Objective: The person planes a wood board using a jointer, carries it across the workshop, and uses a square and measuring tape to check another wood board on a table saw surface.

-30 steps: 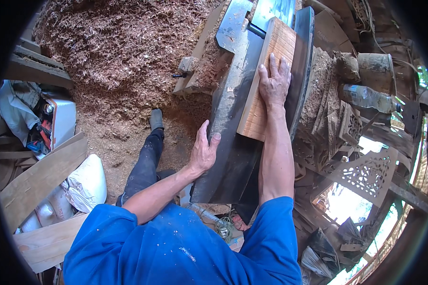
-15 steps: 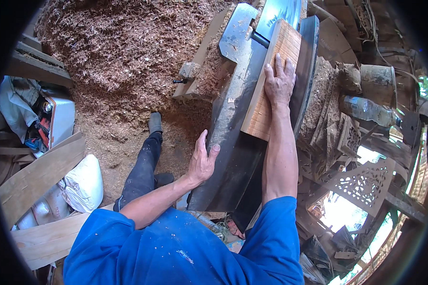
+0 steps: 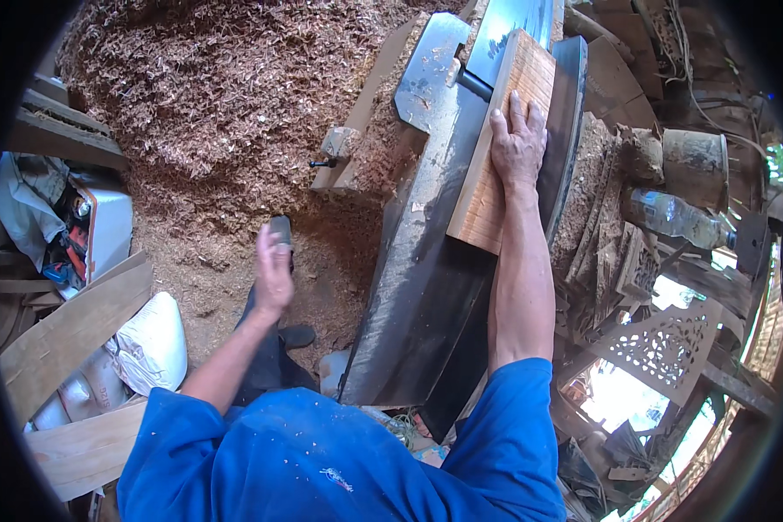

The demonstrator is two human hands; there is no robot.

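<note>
Two bare hands are in view, one left hand (image 3: 274, 280) and one right hand (image 3: 519, 157), along with one wooden board (image 3: 478, 204) and one metal machine bed (image 3: 413, 300). To the left are one heap of wood shavings (image 3: 226, 96), one white box (image 3: 113, 228), at least two pale sacks (image 3: 154, 341), at least two long planks (image 3: 87, 448) and two shoes (image 3: 297, 337). The right side has one clear bottle (image 3: 674, 217), one round container (image 3: 694, 170) and at least two pierced panels (image 3: 670, 341).
</note>
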